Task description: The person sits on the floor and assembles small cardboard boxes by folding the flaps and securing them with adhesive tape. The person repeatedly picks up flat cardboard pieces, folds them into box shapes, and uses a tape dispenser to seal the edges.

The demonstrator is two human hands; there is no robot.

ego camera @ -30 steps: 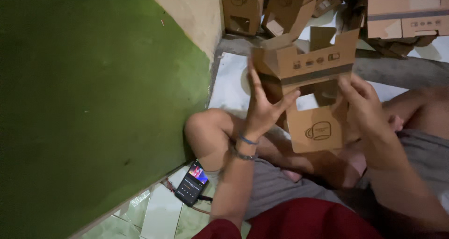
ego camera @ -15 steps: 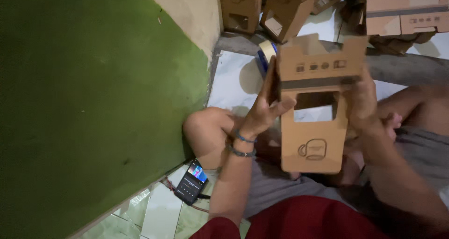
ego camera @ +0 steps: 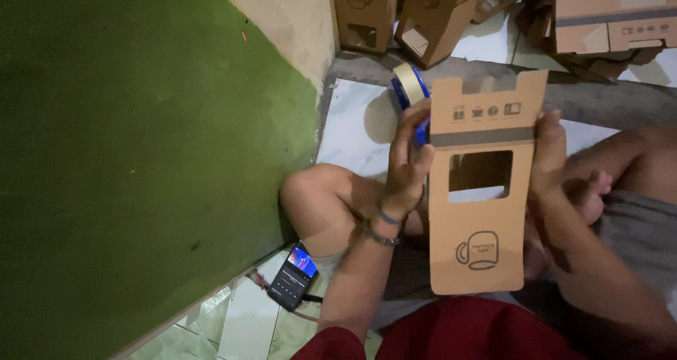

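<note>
Now both hands grip a flat brown cardboard box [ego camera: 483,191] above the lap: left hand [ego camera: 409,159] curled on its left edge, right hand [ego camera: 549,155] on the right edge. Tape rolls [ego camera: 409,85] lie behind, probably touching nothing.

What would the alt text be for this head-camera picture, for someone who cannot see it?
A seated person holds a flat brown cardboard box with a window cut-out upright between the left hand and right hand. A roll of tape lies on the floor behind it, more cardboard boxes stand beyond, and a phone lies by the knee.
</note>
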